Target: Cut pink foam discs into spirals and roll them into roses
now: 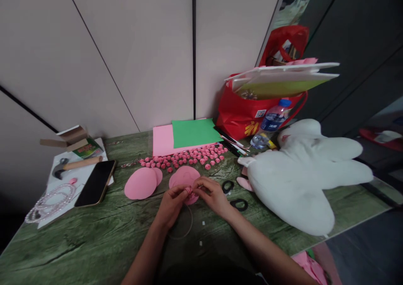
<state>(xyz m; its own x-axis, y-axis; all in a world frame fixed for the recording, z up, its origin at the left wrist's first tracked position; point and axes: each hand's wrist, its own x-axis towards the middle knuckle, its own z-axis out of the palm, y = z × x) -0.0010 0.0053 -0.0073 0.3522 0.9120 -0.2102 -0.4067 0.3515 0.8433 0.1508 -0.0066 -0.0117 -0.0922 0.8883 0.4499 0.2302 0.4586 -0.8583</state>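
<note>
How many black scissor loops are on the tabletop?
2. The far loop lies just right of the right hand; the near loop lies closer to the wearer. Others may be hidden under the white plush toy.

A small pink piece [188, 190] is pinched over pink paper [188, 174].

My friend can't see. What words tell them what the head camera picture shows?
Two bare hands, left and right, pinch a small pink piece over pink paper circles. Around them on a green table are little pink balls, scissors, a phone and a white plush toy.
</note>
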